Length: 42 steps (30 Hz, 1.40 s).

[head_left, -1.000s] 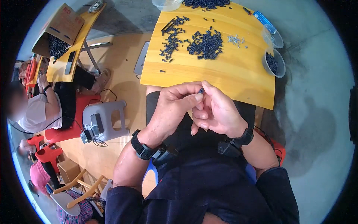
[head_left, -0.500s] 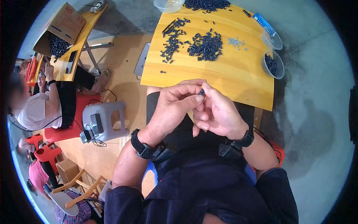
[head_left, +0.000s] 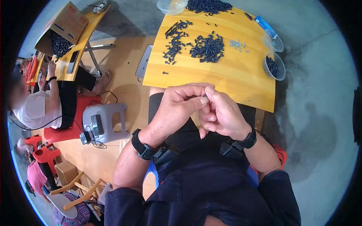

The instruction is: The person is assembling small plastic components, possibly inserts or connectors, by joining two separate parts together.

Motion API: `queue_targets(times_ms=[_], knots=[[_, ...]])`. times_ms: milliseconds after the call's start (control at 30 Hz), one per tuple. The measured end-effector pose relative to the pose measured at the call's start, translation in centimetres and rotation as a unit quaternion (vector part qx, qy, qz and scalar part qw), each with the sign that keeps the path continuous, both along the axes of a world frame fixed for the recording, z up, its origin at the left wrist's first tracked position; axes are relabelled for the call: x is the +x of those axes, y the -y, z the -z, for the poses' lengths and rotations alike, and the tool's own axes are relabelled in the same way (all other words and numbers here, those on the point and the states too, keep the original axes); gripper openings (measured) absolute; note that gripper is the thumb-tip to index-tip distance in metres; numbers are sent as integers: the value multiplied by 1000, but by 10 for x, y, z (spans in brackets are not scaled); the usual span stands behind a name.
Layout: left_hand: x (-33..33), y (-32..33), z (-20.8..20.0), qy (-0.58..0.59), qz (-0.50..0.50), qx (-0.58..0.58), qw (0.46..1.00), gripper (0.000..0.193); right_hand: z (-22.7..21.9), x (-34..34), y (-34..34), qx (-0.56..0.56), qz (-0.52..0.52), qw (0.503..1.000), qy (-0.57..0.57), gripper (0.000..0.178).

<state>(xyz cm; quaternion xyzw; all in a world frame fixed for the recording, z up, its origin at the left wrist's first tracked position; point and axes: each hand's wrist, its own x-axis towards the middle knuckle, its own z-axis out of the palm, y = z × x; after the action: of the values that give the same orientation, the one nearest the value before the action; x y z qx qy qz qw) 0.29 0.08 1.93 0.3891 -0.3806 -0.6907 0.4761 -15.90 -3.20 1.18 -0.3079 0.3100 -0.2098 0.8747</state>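
Hiding most of a small dark part (head_left: 206,95), the two hands meet at the centre of the frame, so that only a dark sliver shows between the fingertips; its shape and ends are too covered to make out. The left hand (head_left: 176,105) pinches it between thumb and bent forefinger, the thumb lying on the near side. Its remaining fingers are largely concealed behind the thumb and palm. The right hand (head_left: 225,113) comes in from the other side, its thumb tip beside the part, just above the left thumb's tip; its forefinger is mostly out of sight, and whether it grips the part or merely steadies it, I cannot tell. Its lower fingers curl loosely toward the palm.

Beyond the hands, the yellow table (head_left: 241,84) fills the upper centre. On it lie a heap of short dark pieces (head_left: 207,49), a looser scatter of dark pieces (head_left: 174,48) to its left, and small silvery bits (head_left: 237,45) to its right, too tiny to tell apart. A clear tub (head_left: 282,72) of dark pieces stands at the right edge. At the top, the frame cuts off a dark pile (head_left: 209,6) and a clear bowl (head_left: 170,8).
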Motion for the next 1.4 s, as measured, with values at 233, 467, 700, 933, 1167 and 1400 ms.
queue_targets(times_ms=[233,467,700,933,1167,1400], knots=[[-3,0,8,34,-25,0,999,27,9,0,-2,34,7,999,40,45],[-1,3,16,74,-45,38,996,28,23,8,-3,70,36,993,84,39],[-11,6,20,63,-31,26,997,22,31,-3,7,84,19,996,33,41],[-18,3,39,141,-73,12,987,45,49,-69,65,-83,223,956,-174,38],[-14,6,41,189,-26,19,981,33,47,-187,169,-285,332,770,-464,34],[-13,3,50,226,26,18,974,30,78,-221,212,-383,169,634,-650,23]])
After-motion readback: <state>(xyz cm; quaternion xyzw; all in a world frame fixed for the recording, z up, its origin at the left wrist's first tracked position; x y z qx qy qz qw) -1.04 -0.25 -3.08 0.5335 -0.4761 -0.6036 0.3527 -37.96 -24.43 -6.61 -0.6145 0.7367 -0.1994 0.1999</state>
